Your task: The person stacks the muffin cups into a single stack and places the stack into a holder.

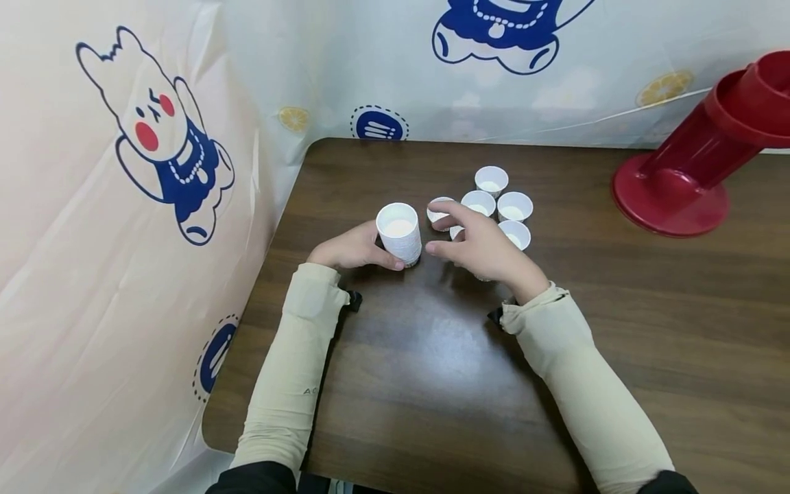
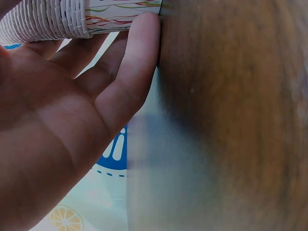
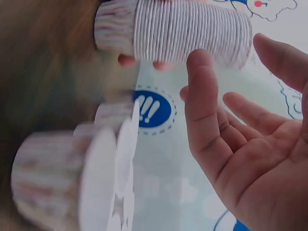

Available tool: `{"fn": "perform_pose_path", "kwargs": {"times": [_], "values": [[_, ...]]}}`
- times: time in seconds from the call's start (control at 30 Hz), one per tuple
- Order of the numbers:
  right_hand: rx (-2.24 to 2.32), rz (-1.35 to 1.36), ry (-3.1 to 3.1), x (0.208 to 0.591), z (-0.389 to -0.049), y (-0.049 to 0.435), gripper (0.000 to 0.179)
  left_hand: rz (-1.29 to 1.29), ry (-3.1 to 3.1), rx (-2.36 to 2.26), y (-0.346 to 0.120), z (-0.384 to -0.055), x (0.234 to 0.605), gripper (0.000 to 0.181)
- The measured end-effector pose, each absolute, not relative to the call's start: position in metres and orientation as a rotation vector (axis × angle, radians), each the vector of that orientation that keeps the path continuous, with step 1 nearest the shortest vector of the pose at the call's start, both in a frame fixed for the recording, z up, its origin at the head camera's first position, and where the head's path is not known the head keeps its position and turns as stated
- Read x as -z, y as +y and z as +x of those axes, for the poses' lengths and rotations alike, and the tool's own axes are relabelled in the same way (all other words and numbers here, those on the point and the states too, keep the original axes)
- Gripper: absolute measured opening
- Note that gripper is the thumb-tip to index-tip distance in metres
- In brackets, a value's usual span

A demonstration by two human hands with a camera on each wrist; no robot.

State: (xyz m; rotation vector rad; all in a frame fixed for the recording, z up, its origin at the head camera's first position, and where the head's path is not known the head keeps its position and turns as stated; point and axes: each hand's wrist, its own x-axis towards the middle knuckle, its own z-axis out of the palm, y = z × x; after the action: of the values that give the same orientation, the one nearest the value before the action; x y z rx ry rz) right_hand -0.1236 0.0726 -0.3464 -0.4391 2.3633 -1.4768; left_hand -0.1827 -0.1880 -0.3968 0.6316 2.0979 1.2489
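Note:
A tall stack of nested white paper cups [image 1: 401, 240] stands upright on the table. My left hand [image 1: 350, 248] holds it low down from the left, with the thumb in front and fingers behind. In the left wrist view, the lowest cup of the stack [image 2: 122, 17] shows wavy coloured lines. Just right of the stack is my right hand [image 1: 487, 250], its fingers spread and holding nothing. In the right wrist view a gap separates the right thumb from the fingers beside the stack [image 3: 192, 31]. Several separate cups [image 1: 515, 206] stand mouth up behind and under the right hand, which partly hides them.
A dark red plastic stand with tube-like parts [image 1: 691, 158] is at the table's back right. The brown wooden table [image 1: 420, 398] meets a printed curtain [image 1: 247, 82] at its left and back edges.

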Motion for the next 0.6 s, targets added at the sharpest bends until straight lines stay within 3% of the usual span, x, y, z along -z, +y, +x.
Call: {"fn": "perform_pose_path", "kwargs": {"times": [0.6], "values": [[1.585,-0.2,2.534,0.355,-0.124,0.175,0.036,0.61,2.118,-1.216,-0.188,-0.18,0.394,0.078]]}}
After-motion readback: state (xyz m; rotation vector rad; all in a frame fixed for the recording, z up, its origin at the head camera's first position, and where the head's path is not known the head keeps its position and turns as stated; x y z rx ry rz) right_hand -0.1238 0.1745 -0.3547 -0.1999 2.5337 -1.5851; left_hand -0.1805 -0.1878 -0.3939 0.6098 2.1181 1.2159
